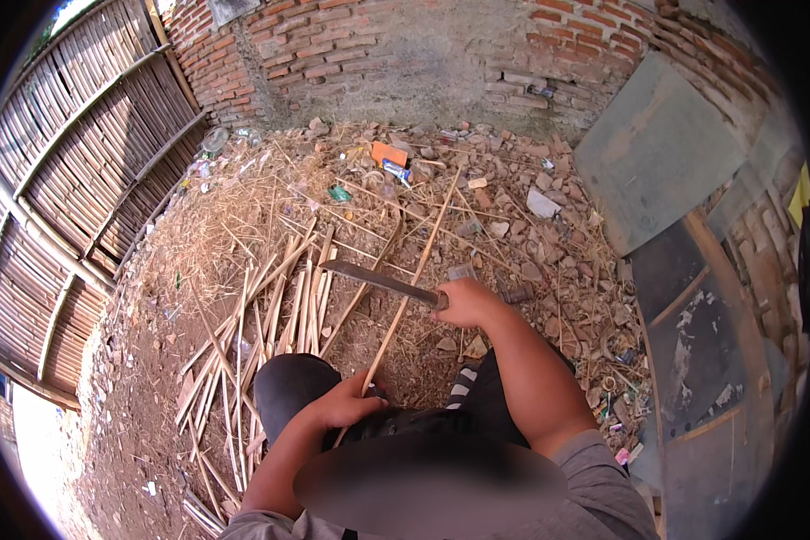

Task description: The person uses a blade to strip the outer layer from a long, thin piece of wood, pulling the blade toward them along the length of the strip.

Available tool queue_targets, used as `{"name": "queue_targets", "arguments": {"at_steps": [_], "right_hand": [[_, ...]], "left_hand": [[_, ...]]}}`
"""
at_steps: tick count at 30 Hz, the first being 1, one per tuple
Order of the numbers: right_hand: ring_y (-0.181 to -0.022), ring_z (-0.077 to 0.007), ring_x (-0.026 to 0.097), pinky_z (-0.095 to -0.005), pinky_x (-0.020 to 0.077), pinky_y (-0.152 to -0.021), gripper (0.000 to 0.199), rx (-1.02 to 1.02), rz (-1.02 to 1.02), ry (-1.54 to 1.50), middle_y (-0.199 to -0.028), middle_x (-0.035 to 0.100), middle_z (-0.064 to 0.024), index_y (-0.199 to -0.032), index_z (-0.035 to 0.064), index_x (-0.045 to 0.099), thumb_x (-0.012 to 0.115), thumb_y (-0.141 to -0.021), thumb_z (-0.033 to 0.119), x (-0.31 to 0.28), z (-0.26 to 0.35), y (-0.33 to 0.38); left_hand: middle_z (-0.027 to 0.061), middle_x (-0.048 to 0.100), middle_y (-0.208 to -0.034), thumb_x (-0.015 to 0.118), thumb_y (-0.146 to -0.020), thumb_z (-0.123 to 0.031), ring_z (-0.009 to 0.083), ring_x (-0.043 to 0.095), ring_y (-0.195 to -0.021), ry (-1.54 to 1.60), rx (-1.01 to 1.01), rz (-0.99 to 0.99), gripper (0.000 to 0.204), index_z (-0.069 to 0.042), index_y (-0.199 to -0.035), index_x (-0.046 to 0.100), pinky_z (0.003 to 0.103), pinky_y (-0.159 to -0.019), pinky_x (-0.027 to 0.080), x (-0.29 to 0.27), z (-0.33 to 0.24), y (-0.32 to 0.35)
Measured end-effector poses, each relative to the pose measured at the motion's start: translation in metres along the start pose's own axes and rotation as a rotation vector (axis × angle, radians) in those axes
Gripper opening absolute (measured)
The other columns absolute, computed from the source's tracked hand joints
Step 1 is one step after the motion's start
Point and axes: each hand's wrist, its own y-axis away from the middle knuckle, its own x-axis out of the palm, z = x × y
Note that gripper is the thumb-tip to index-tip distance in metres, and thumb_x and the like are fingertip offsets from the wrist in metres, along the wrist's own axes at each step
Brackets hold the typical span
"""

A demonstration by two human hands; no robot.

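My right hand [467, 304] is closed round the handle of a machete [378, 280], whose dark blade points left over the ground. The blade crosses a long, thin bamboo strip [427, 243]; whether the two touch I cannot tell. Near my lap, my left hand [344, 403] is wrapped round the lower part of that strip, which slants up and away to the right. Its lower end passes beneath my hand toward my body and is partly hidden. Left of my bent knee, a loose pile of split bamboo strips [234, 396] lies on the dirt.
A bamboo fence [90, 162] stands at the left and a brick wall [378, 72] at the back. Grey panels [661, 153] and a dark wooden frame [702, 360] lean at the right. Rubble [513, 216], dry straw [234, 198] and litter cover the ground.
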Motion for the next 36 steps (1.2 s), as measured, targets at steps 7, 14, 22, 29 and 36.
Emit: {"name": "queue_targets", "arguments": {"at_steps": [7,14,22,29,36], "right_hand": [[-0.1,-0.0365,0.068,-0.0463,0.0536,-0.085,0.044,-0.035,0.029,-0.051,-0.103,0.072,-0.0185,-0.111,0.0081,0.071,0.078,-0.082,0.04,0.001,0.005,0.001],[-0.093,-0.0344,0.07,-0.0457,0.0542,-0.08,0.043,-0.134,0.04,-0.063,-0.093,0.072,-0.0165,-0.108,0.0082,0.071,0.079,-0.08,0.04,0.01,-0.007,-0.009],[-0.097,-0.0356,0.069,-0.0458,0.0534,-0.084,0.049,-0.099,-0.053,0.005,-0.098,0.073,-0.0164,-0.116,0.0108,0.072,0.08,-0.079,0.043,0.0,-0.005,0.006],[-0.094,-0.0356,0.069,-0.0449,0.0533,-0.082,0.045,0.046,-0.094,-0.092,-0.098,0.071,-0.0181,-0.106,0.0067,0.071,0.079,-0.08,0.043,-0.01,-0.029,-0.008],[-0.094,-0.0342,0.069,-0.0466,0.0529,-0.078,0.041,-0.09,-0.097,-0.046,-0.097,0.071,-0.0161,-0.101,0.0058,0.071,0.079,-0.08,0.04,0.004,-0.002,0.005]], "left_hand": [[0.0072,0.065,-0.096,0.072,-0.091,-0.016,0.0134,0.06,-0.088,0.03,0.013,0.004,0.036,-0.006,-0.121,0.055,0.031,-0.077,0.049,0.0,0.002,-0.001],[0.0069,0.066,-0.104,0.072,-0.091,-0.015,0.0139,0.061,-0.094,-0.054,-0.011,0.045,0.038,-0.006,-0.123,0.054,0.031,-0.081,0.049,0.0,0.0,-0.002],[0.0029,0.06,-0.099,0.076,-0.092,-0.023,0.0123,0.055,-0.094,0.05,-0.046,0.051,0.037,-0.007,-0.121,0.058,0.03,-0.082,0.046,0.0,-0.001,0.001],[0.0006,0.058,-0.094,0.076,-0.092,-0.021,0.0112,0.053,-0.089,0.076,0.002,0.08,0.037,-0.008,-0.121,0.058,0.03,-0.078,0.045,-0.001,0.002,-0.001],[0.0019,0.061,-0.086,0.069,-0.094,-0.012,0.008,0.054,-0.077,0.059,0.03,0.077,0.036,-0.008,-0.125,0.052,0.027,-0.067,0.042,-0.002,-0.003,0.002]]}}
